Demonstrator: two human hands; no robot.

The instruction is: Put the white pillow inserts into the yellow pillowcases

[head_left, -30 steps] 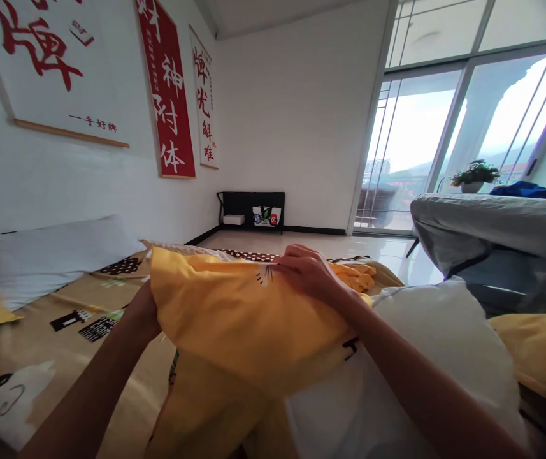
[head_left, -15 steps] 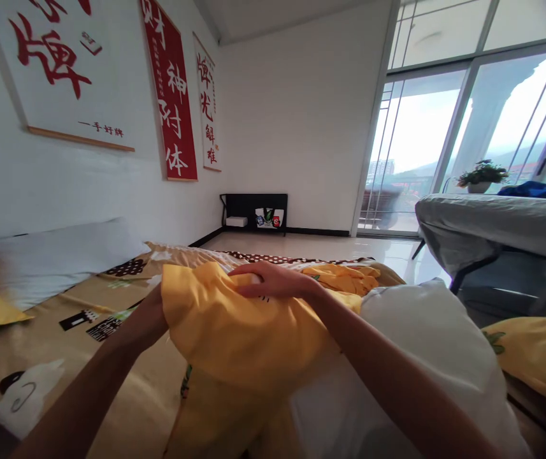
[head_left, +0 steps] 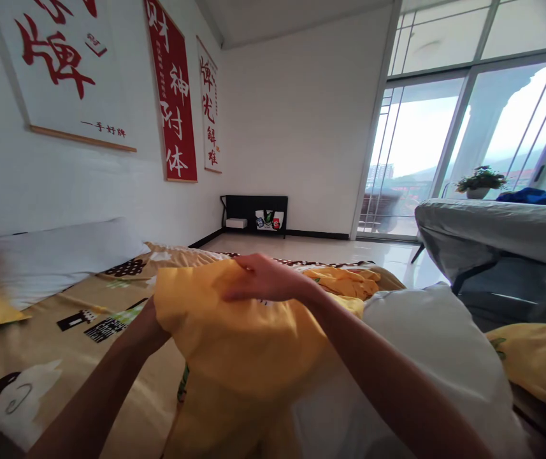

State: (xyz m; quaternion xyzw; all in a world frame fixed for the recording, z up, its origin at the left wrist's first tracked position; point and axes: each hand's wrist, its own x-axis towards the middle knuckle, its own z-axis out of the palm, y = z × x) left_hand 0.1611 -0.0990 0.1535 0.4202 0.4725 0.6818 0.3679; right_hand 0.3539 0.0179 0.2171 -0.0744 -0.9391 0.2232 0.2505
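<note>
A yellow pillowcase (head_left: 234,344) is bunched up in front of me over a white pillow (head_left: 425,357). My right hand (head_left: 265,278) lies on the top edge of the yellow cloth with its fingers closed on the fabric. My left hand (head_left: 151,322) is mostly hidden behind the left side of the pillowcase; only the wrist and a bit of the palm show, pressed against the cloth.
I am over a bed with a tan patterned sheet (head_left: 62,331). A long white pillow (head_left: 53,255) lies by the left wall, another yellow pillow (head_left: 535,363) at right. A grey-covered table (head_left: 492,229) stands to the right, before glass doors.
My right hand slid left along the top of the pillowcase, and the cloth's top edge sank and bunched lower. The left arm stayed under the cloth's left side.
</note>
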